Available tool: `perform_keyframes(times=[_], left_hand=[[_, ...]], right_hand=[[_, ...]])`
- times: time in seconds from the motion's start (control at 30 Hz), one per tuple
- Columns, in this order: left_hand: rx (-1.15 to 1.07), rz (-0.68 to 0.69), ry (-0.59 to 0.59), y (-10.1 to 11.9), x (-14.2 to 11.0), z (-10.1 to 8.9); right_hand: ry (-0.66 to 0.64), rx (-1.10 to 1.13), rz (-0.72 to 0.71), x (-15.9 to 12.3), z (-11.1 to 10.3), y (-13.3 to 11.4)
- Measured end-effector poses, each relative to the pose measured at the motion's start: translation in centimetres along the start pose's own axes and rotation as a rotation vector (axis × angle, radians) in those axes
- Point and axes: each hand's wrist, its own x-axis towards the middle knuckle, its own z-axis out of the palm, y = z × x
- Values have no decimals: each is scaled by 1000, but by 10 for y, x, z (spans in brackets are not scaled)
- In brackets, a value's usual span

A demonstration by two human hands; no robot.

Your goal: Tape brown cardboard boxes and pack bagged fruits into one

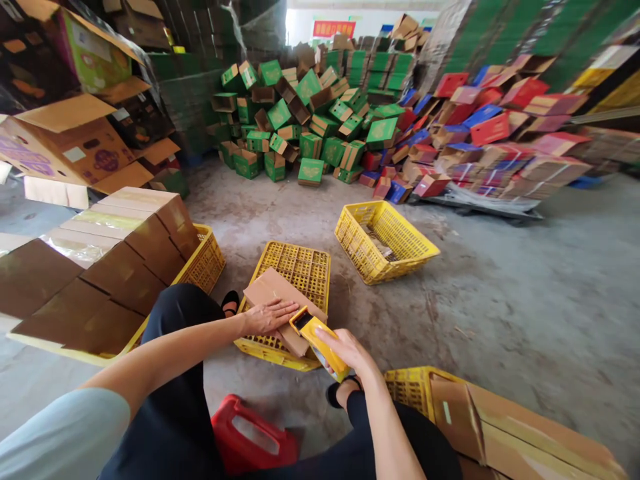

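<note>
- Left hand [270, 316] presses flat on folded cardboard [267, 285], grip open.
- Right hand [343, 349] has its grip closed around yellow tool [320, 339].
- Yellow crate [304, 261] supports the cardboard.

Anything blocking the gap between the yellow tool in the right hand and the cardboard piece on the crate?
Nothing visible stands between the yellow tool in the right hand and the cardboard piece. The left hand lies flat on the cardboard, just beside the tool's head, covering part of its surface.
</note>
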Motion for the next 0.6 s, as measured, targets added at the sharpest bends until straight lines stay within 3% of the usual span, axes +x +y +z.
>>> perform_keyframes(times=[0.3,0.6], left_hand=[[-32,-68,-22,18,0,4],[-40,-99,-58,22,3,-2]], right_hand=[[-3,30,-4,-6,-7,8],[78,16,73,-32,-19,40]])
